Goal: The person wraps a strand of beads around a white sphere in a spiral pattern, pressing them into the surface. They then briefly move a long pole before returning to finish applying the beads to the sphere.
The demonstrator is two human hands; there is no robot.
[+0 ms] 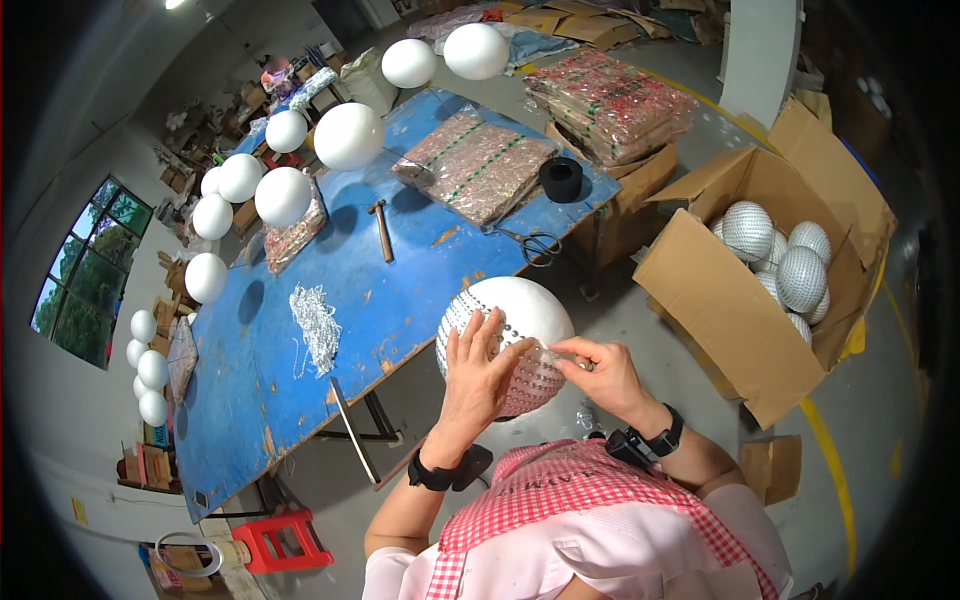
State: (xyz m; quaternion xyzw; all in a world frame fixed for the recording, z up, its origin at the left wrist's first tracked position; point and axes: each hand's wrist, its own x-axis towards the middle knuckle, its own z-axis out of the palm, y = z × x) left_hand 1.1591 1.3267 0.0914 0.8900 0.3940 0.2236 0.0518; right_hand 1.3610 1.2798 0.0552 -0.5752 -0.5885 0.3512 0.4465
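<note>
A large white ball [530, 303], partly covered with rows of silvery beads, is in front of me beyond the table's near edge. My left hand [478, 375] lies against its beaded side, with the fingers spread and the thumb stretched towards the right hand. At the ball's right side my right hand [605, 375] is closed in a pinch. A bead strand [518, 337] runs along the ball to these fingertips; its end is hidden there. What supports the ball underneath is hidden.
A blue table [350, 280] carries a bead-strand heap [316, 328], a hammer [381, 232], scissors [535, 246], a black roll [560, 180] and a wrapped bundle [475, 165]. Several plain white balls [348, 136] stand around its far edges. To the right, a carton [730, 320] contains beaded balls [801, 280].
</note>
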